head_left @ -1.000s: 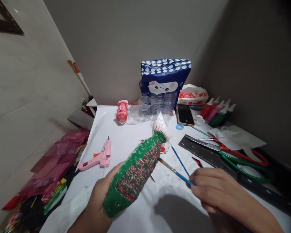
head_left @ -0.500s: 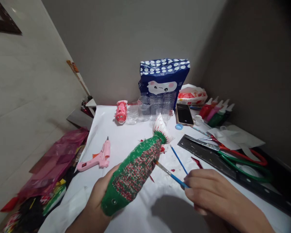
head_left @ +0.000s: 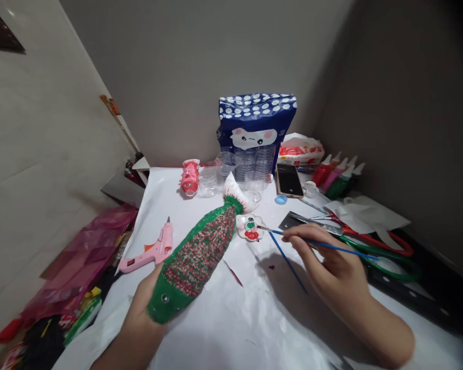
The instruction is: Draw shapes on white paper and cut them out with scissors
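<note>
My left hand (head_left: 144,303) is wrapped round the head end of a green craft fish (head_left: 198,257), whose side is speckled red, white and green. The fish is tilted, with its white, red-streaked tail (head_left: 234,195) pointing away from me. A blue paintbrush (head_left: 332,246) is pinched in my right hand (head_left: 327,267). Its tip is at a small flower-shaped paint palette (head_left: 241,234) holding green and red paint. A second blue brush (head_left: 287,262) lies on the white table cover, below my right hand.
A pink glue gun (head_left: 154,252) lies at left. Behind stand a small red craft fish (head_left: 190,178), clear plastic cups (head_left: 245,167) and a blue bag (head_left: 256,115). To the right are a phone (head_left: 289,181), paint bottles (head_left: 337,177) and scissors (head_left: 386,244).
My right hand has moved the brush from the fish's side to the palette. The fish has shifted left, uncovering the palette behind it.
</note>
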`<control>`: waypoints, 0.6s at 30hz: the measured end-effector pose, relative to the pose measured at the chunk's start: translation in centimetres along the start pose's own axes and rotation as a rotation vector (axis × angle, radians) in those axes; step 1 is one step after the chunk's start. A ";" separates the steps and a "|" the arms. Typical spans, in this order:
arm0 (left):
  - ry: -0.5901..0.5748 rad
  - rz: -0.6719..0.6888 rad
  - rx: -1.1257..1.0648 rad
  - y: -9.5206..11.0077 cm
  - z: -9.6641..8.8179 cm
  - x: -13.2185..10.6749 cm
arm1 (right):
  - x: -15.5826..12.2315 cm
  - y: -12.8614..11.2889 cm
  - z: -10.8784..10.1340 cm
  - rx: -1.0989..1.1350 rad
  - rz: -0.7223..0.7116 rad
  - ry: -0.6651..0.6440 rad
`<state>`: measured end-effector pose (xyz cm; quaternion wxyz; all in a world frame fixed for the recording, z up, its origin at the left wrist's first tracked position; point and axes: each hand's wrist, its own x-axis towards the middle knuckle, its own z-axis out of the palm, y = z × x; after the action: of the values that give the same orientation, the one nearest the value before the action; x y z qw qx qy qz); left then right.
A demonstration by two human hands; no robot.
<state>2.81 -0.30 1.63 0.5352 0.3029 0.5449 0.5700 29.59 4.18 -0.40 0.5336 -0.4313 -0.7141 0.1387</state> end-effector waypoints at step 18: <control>-0.137 0.181 0.214 -0.9 -1.3 0.5 | 0.7 4.0 2.3 -0.116 0.023 -0.121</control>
<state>1.70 -0.40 0.38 0.4822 0.4444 0.5351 0.5325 29.34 7.71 -3.45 0.4619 -0.4606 -0.7469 0.1291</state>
